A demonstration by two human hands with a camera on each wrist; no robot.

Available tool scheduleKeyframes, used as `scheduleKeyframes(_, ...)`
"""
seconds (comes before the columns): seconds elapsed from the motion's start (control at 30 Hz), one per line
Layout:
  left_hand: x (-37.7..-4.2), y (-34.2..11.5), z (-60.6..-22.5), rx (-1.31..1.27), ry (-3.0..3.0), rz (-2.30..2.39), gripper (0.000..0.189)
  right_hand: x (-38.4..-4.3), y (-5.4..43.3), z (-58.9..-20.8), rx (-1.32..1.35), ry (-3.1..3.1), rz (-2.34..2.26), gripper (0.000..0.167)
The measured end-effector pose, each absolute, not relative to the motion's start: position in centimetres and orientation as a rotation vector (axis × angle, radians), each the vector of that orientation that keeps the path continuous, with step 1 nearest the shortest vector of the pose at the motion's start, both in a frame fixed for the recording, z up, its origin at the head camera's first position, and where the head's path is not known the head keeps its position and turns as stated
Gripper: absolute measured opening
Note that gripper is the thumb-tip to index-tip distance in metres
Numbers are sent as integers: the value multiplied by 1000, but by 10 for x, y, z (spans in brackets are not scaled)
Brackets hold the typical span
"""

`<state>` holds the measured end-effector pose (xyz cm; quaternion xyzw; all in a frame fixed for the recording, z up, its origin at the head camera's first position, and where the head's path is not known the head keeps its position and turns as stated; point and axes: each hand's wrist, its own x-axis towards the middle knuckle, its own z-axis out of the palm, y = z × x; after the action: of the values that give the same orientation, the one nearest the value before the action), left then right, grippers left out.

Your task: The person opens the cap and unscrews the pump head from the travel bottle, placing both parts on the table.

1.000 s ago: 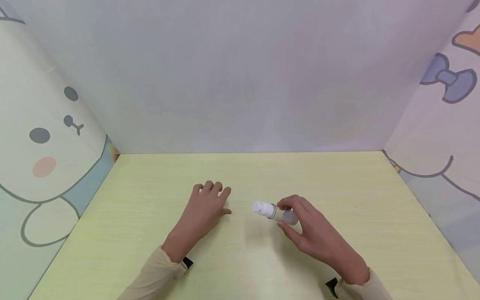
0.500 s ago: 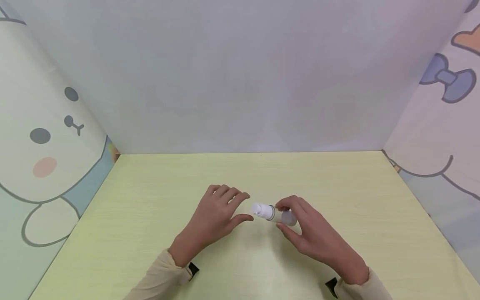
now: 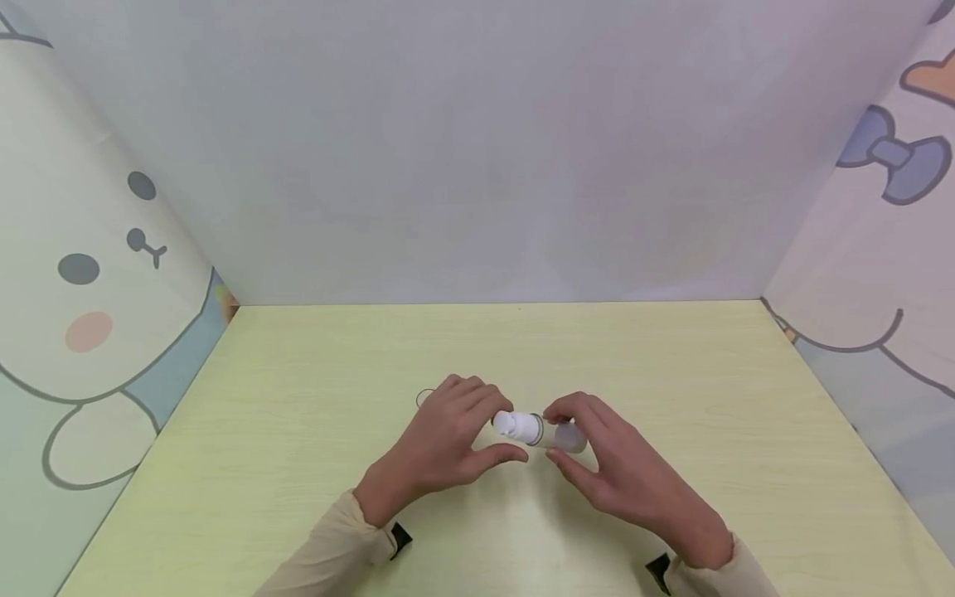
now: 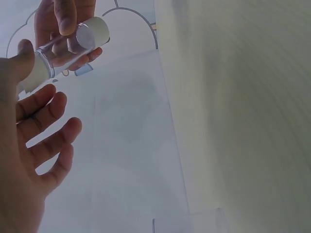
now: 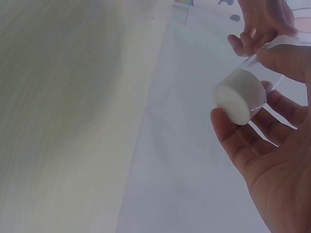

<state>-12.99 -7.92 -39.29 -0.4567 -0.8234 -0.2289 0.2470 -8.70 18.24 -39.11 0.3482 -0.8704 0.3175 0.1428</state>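
A small pump bottle [image 3: 525,428] with a white top, a transparent body and a white base [image 5: 238,97] is held tilted above the table. My right hand [image 3: 630,468] grips its body between thumb and fingers, with the white top pointing left. Close around that white top [image 4: 36,77] is my left hand [image 3: 448,435], its fingers loosely bent and spread. The left thumb [image 4: 22,60] lies beside the top; whether it touches cannot be made out.
A transparent thing with a thin rounded edge [image 3: 420,395] lies behind the left hand, mostly hidden; its transparent wall [image 4: 189,223] shows in the left wrist view. A pale wooden table [image 3: 336,348] meets a grey back wall [image 3: 485,166] and cartoon-printed side panels [image 3: 97,207].
My left hand has moved right, its thumb and fingers coming around the bottle's white top. The right hand and bottle have shifted only slightly left. The transparent thing's edge has come into sight.
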Motion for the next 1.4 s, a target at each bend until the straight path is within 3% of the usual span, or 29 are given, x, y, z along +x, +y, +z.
scheduleKeyframes(0.43, -131, -78, -392, -1317, -2301, -774, 26, -85, 178, -390, 1064, -2515, 891, 47)
scheduleKeyframes(1.1, -126, -65, -398, -1125, -2126, -991, 38, -87, 174, -388, 1059, -2278, 780, 38)
scheduleKeyframes(1.4, -125, -72, -386, -1114, -2241, -714, 42, -87, 175, -389, 1008, -2295, 793, 40)
